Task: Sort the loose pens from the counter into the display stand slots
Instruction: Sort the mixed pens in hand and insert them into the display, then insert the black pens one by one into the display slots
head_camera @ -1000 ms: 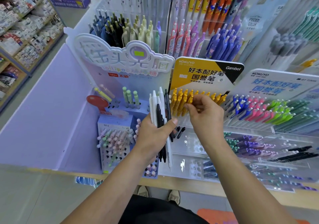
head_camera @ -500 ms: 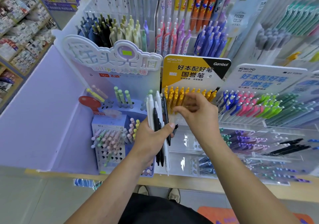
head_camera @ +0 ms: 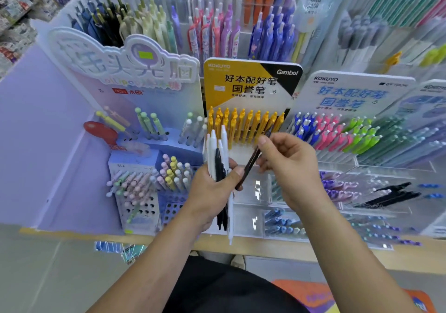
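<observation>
Stationery displays point(head_camera: 125, 71) crowd the wooden surface point(head_camera: 313, 254). Left grip point(head_camera: 207, 197) is clamped on a bundle of white and black pens point(head_camera: 213, 151), held upright before the yellow pen stand point(head_camera: 241, 83). Right grip point(head_camera: 292, 165) pinches one dark pen point(head_camera: 252, 162), tilted, its lower end beside the bundle.

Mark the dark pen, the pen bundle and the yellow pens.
dark pen point(head_camera: 251, 162), head view, mid-barrel.
pen bundle point(head_camera: 213, 149), head view, white barrel.
yellow pens point(head_camera: 243, 123), head view, one barrel.

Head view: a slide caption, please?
Left hand grips white and black pens; right hand pinches one dark pen.
</observation>
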Available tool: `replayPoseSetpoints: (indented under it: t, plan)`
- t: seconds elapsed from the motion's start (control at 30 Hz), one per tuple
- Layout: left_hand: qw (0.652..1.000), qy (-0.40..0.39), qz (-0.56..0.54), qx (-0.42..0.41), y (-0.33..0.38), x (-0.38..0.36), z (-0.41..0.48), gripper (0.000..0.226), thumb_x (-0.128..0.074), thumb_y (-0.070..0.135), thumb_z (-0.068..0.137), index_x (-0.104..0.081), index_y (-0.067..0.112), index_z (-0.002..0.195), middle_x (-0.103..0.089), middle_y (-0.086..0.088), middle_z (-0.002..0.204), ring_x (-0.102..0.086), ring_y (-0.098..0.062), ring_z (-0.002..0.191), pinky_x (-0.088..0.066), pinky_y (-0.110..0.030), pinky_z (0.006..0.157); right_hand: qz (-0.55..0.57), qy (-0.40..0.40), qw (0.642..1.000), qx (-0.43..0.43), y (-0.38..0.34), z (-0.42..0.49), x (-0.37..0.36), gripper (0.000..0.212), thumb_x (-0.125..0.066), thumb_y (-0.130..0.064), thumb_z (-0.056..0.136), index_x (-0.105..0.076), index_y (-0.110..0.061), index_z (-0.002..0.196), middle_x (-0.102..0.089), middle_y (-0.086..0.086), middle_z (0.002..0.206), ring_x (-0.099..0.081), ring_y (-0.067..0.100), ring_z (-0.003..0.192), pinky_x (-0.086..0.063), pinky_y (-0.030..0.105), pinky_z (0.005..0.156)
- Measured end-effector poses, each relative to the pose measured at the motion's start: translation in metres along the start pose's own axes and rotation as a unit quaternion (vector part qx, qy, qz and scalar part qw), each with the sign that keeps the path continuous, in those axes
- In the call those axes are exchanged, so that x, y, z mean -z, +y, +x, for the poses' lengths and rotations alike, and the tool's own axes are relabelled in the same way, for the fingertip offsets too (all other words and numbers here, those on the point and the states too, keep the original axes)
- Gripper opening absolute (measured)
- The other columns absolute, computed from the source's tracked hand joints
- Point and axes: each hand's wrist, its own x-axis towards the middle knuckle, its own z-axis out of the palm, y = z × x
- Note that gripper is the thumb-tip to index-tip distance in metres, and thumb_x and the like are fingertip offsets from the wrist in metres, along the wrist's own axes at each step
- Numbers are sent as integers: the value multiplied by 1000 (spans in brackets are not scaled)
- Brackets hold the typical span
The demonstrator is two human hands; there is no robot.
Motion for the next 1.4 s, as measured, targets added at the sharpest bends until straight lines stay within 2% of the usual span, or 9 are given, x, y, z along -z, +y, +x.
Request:
replayPoseSetpoints:
  t: [0.1, 0.17, 0.33, 0.43, 0.63, 0.8, 1.0, 1.17, 1.4]
  plan:
    - [991, 122, 58, 1, -14, 3, 1, 10, -77, 14, 93, -68, 12, 97, -71, -7, 80, -66, -14, 67, -57, -27, 63, -45, 17, 998, 45, 7, -5, 7, 15, -71, -12, 96, -68, -6, 110, -67, 15, 80, -66, 25, 67, -61, 40, 67]
    - [986, 154, 61, 7, -22, 7, -1, 10, -77, 16, 93, -67, 18, 97, -69, -3, 81, -65, -15, 68, -58, -31, 65, -97, 11, 992, 80, 12, -8, 10, 27, -71, -13, 95, -64, -15, 121, -66, 9, 86, -68, 27, 78, -61, 38, 73]
    - [981, 193, 35, 12, -34, 2, -5, 9, -74, 15, 95, -65, 17, 97, -63, 0, 75, -59, -14, 61, -53, -28, 61, -189, 5, 975, 120, 39, -4, 6, 22, -72, -13, 95, -66, -19, 115, -65, -7, 85, -62, 8, 75, -58, 35, 74]
    - [979, 202, 24, 11, -34, 0, -8, 9, -74, 14, 95, -66, 16, 98, -63, -2, 76, -60, -15, 64, -53, -22, 59, -194, 4, 974, 115, 50, 0, 3, 20, -73, -15, 94, -64, -24, 109, -67, -12, 84, -65, 4, 75, -59, 34, 74]
    - [978, 209, -10, 11, -33, 8, -15, 11, -74, 12, 95, -66, 8, 103, -62, -6, 78, -57, -10, 60, -51, -18, 56, -254, -31, 959, 119, 53, 4, 0, 24, -74, -21, 94, -67, -19, 117, -73, -10, 99, -69, -1, 86, -60, 26, 82]
    - [976, 216, -23, 16, -33, 12, -16, 9, -74, 14, 96, -66, 17, 98, -63, -4, 80, -59, -13, 64, -53, -19, 59, -293, -55, 941, 161, 58, -1, -4, 23, -75, -16, 93, -70, -17, 115, -72, -12, 95, -70, 1, 84, -61, 29, 81]
    - [978, 206, -28, 9, -31, 10, -15, 10, -74, 11, 96, -65, 16, 96, -63, 0, 75, -59, -6, 57, -52, -16, 56, -280, -62, 947, 146, 64, 1, -6, 22, -76, -17, 92, -70, -17, 114, -73, -12, 93, -70, 2, 83, -60, 26, 81]
    - [977, 207, -43, 14, -32, 10, -11, 11, -75, 12, 94, -66, 17, 96, -65, 2, 77, -61, -9, 60, -53, -20, 60, -350, -62, 922, 156, 81, -1, -7, 23, -75, -15, 92, -72, -15, 115, -77, -3, 93, -72, 11, 84, -60, 40, 82]
    - [979, 189, -74, 12, -30, 13, -6, 10, -76, 10, 93, -68, 13, 97, -67, -2, 79, -62, -15, 64, -55, -31, 68, -399, -71, 898, 172, 84, 8, -19, 20, -72, -12, 93, -71, -12, 113, -77, 3, 88, -72, 23, 81, -60, 42, 75]
